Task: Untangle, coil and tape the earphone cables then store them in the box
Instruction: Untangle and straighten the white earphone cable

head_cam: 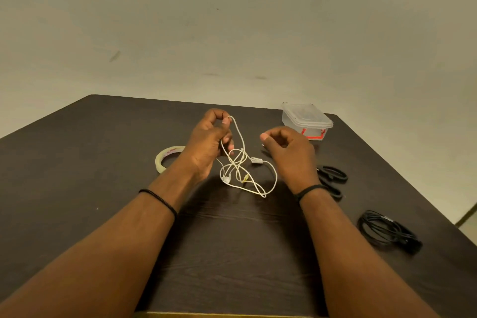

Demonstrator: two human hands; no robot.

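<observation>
At about nine o'clock from the tangle, a roll of clear tape (168,157) lay flat on the dark table (77,162), partly hidden behind the left wrist. The left hand (210,144) was raised above the tabletop, forearm running up from seven o'clock, thumb and forefinger pinching the top loop of the white earphone cable (242,170), the other fingers curled loosely round a lower strand. The cable hung from that pinch into a knot of crossed loops at the centre, its lowest bends resting on the table, an earbud and an inline remote showing among them. It looked light, limp and thin, likely to snag rather than slide, and best taken near a free end or an earbud, not hauled by the middle. At three o'clock from the tangle the right hand (286,148) hovered, fingers curled inward with thumb near forefinger; whether it pinched a fine strand I could not tell. Beyond it at one o'clock stood the lidded clear box (307,120); scissors (333,178) and a coiled black cable (387,231) lay toward four o'clock.
</observation>
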